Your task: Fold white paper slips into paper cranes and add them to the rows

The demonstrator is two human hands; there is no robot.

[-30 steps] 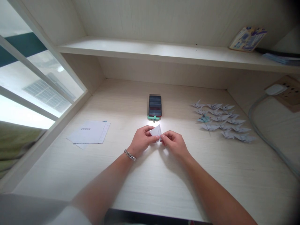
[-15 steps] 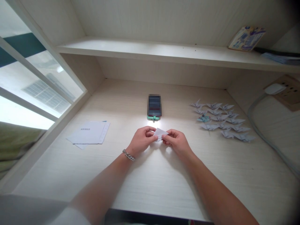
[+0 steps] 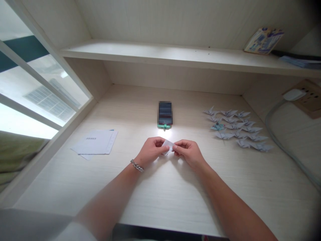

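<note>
Head view: left hand (image 3: pixel 150 150) and right hand (image 3: pixel 188 154) pinch folded white paper (image 3: pixel 168 146)

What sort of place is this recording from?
Probably a dormitory room or similar study nook: a pale wood-grain built-in desk under a fitted shelf, beside a window, with a wall socket panel.

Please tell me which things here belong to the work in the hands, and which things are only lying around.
Belong to the work: small folded paper, left hand, right hand, paper cranes.
Only lying around: phone, sheets of paper, booklet, plug.
</note>
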